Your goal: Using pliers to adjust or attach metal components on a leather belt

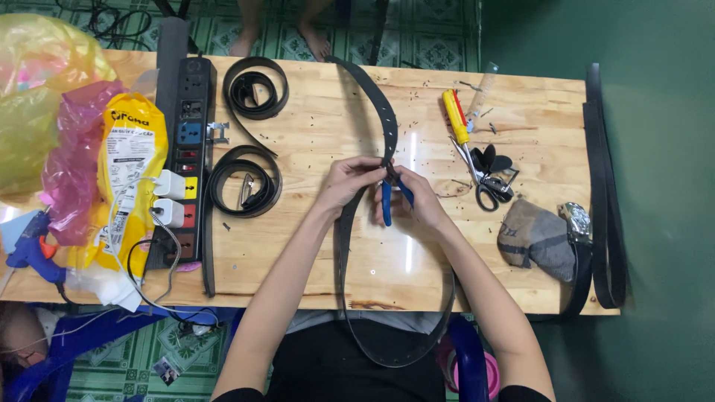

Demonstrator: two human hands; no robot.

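A long black belt (pixel 380 104) runs down the middle of the wooden table (pixel 328 246) and loops off the front edge toward my lap. My left hand (pixel 348 181) pinches the belt near the table's centre. Close beside it, my right hand (pixel 418 197) grips blue-handled pliers (pixel 386 205), whose jaws meet the belt right where my left fingers hold it. The pliers' tips are hidden between my fingers.
Two coiled black belts (pixel 249 88) (pixel 246 182) lie left of centre beside a black power strip (pixel 186 149) with white chargers. Plastic bags (pixel 89 149) and a blue glue gun (pixel 33 246) crowd the left end. A yellow screwdriver (pixel 456 115), scissors (pixel 484 186), a folded cloth (pixel 538 238) and more belts (pixel 607 186) sit right. Someone's bare feet (pixel 316 41) show beyond the table.
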